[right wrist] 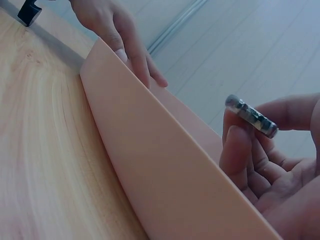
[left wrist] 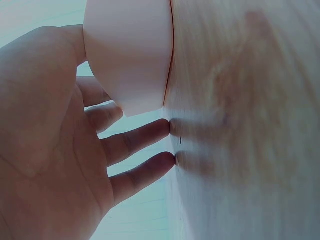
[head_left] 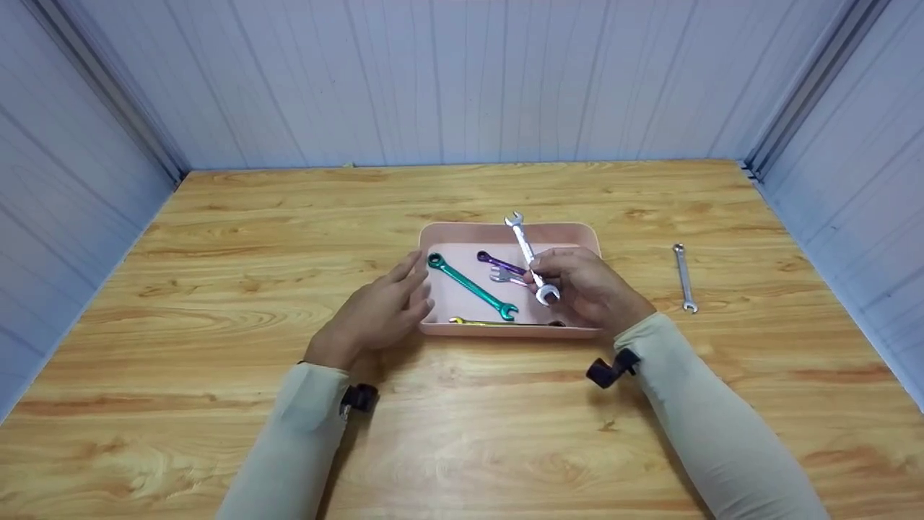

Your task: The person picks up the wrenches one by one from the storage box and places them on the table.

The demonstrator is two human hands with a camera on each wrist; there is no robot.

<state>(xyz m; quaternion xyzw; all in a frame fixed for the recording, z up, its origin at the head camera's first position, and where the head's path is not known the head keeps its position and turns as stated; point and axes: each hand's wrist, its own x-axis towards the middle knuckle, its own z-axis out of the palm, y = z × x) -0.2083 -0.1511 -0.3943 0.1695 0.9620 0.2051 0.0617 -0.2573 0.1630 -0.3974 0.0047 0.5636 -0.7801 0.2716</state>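
Head view: wooden table (head_left: 216, 433), grey panel walls (head_left: 462, 79); right hand (head_left: 588, 289) pinches silver wrench (head_left: 530, 258), left hand (head_left: 375, 314) flat.

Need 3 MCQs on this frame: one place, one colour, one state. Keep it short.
1. Where is the lone silver wrench?
A. in the tray
B. on the table, right of the tray
C. in the left hand

2. What colour is the tray?
A. pink
B. blue
C. black

3. What does the right hand do?
A. lies flat on the table
B. holds a silver wrench above the tray
C. grips the green wrench

B: it lies apart on the wood. A: its walls are pink. B: fingers pinch it near its lower end.
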